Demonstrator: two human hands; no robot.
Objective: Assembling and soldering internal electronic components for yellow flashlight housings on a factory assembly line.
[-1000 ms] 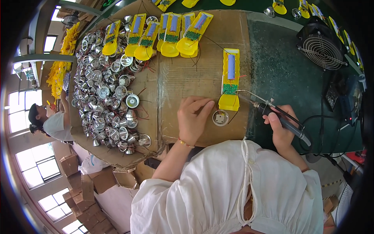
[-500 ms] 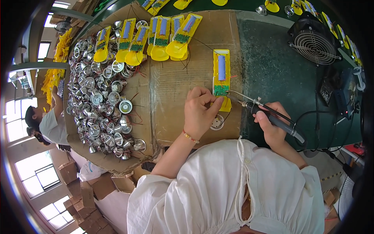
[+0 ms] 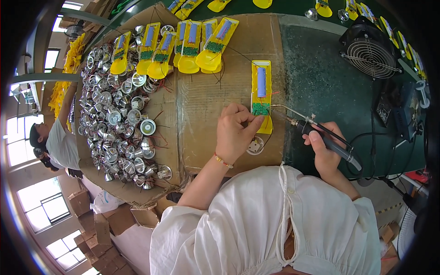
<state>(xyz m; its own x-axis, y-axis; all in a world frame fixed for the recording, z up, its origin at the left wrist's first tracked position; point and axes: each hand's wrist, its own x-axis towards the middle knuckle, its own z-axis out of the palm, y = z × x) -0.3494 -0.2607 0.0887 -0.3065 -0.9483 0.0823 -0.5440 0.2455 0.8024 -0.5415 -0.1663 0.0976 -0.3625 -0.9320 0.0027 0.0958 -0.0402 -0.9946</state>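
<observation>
A yellow plastic housing (image 3: 267,125) lies on the cardboard in front of me, holding a blue cylindrical battery (image 3: 261,81) and a green circuit board (image 3: 261,109). My left hand (image 3: 236,128) is at the board's lower left, thumb and forefinger pinched; what they hold is hidden. My right hand (image 3: 324,145) grips a soldering iron (image 3: 324,141) with a thin metal feed tube (image 3: 293,111) along it. The iron's tip and the tube's end stand just right of the board. A round reflector (image 3: 255,145) lies partly hidden beneath my left hand, with a dark wire beside it.
Many silvery reflectors (image 3: 113,118) are heaped on cardboard at left. Several yellow housings with batteries (image 3: 189,49) lie at the heap's far edge. A black fan (image 3: 370,55) stands at far right, near a dark box (image 3: 403,112) with cables. Another person (image 3: 62,142) is at left.
My right hand has drawn the soldering iron slightly right, away from the board. My left hand keeps its pinch in place. The other person's arm has stretched upward.
</observation>
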